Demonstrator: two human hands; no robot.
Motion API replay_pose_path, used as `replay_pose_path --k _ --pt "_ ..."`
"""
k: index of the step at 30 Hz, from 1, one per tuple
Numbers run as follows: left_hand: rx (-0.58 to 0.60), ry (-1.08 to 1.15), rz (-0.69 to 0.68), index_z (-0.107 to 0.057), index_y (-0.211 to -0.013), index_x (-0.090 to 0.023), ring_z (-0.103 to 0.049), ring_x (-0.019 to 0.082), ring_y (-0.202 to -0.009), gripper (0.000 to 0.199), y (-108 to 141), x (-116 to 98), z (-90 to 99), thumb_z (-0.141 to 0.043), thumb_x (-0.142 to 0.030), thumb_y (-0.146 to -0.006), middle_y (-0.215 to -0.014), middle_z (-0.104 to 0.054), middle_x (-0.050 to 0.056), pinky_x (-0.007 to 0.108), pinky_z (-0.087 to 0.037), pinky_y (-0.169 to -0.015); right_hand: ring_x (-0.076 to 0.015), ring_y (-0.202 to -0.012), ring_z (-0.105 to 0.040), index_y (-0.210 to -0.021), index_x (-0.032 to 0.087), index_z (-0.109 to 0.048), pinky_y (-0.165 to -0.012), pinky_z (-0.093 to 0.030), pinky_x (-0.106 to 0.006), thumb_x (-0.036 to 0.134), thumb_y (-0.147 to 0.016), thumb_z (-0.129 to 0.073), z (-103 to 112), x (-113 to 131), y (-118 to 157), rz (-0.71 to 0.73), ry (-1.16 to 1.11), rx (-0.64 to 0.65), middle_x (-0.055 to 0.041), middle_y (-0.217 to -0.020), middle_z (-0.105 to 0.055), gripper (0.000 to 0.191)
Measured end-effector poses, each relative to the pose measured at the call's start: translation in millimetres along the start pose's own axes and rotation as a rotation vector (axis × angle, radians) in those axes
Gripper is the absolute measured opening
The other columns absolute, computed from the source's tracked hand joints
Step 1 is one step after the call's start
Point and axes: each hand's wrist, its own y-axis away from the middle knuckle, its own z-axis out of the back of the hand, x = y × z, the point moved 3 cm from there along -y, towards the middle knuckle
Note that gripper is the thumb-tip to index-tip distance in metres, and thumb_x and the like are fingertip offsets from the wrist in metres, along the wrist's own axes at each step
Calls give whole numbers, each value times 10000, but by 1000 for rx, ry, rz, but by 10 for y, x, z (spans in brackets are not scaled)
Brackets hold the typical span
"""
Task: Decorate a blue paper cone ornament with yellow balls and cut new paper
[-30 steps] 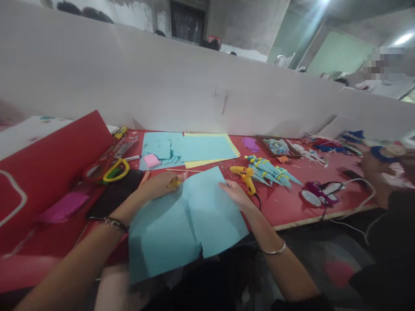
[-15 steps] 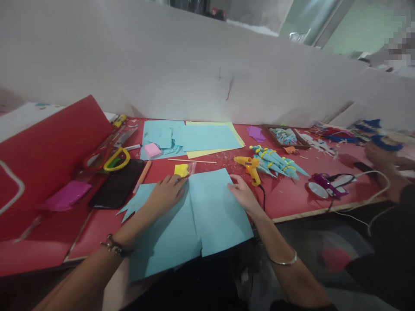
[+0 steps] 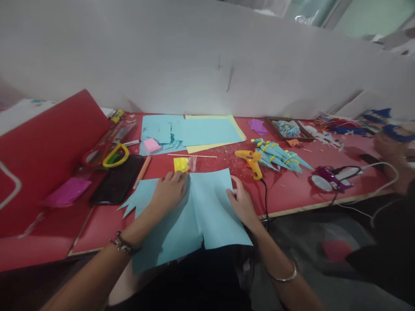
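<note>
A large light-blue paper sheet (image 3: pixel 214 207) with a crease down its middle lies over the table's front edge. My left hand (image 3: pixel 170 190) rests on its left half with fingers spread flat near the crease. At the sheet's right edge is my right hand (image 3: pixel 241 201), its thumb on the near face and its fingers behind, gripping the paper. Pointed blue paper pieces (image 3: pixel 129 203) stick out at the left beside the sheet. Just beyond the sheet lies a yellow packet (image 3: pixel 180 164).
A yellow glue gun (image 3: pixel 251 162) and blue paper cones (image 3: pixel 282 155) lie to the right, near a purple device (image 3: pixel 333 179). On the left are a phone (image 3: pixel 116 181) and scissors (image 3: pixel 116 155). A person's hand (image 3: pixel 385 147) is at the far right.
The right half of the sheet has bent into a curve, and my right hand has shifted slightly. The camera view has moved a little.
</note>
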Motion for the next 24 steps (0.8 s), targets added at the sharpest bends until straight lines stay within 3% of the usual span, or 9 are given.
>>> replay_pose_path --k 5,16,24 --pt "8 -33 -5 -461 -1194 -166 -498 251 -901 393 -3 -38 27 -324 -206 -827 -1053 -554 100 377 -416 -662 -221 -751 -614 -1218 132 -352 -719 -431 -345 229 -778 -391 -10 11 35 41 102 -36 -68 -768 -663 452" --pt "60 -68 -22 -429 -1218 -129 -502 255 -912 406 -8 -76 64 -300 -176 -837 -1055 -551 120 365 -403 -640 -212 -688 -609 -1214 118 -360 -711 -424 -327 209 -770 -387 5 75 66 47 159 -29 -29 -639 -636 454" --pt "81 -53 -8 -412 -1232 -133 -499 256 -922 412 -17 -88 54 -285 -180 -843 -1083 -541 119 372 -413 -636 -144 -495 -519 -1229 143 -333 -567 -404 -263 211 -759 -406 16 34 93 -15 21 15 28 -552 -565 480"
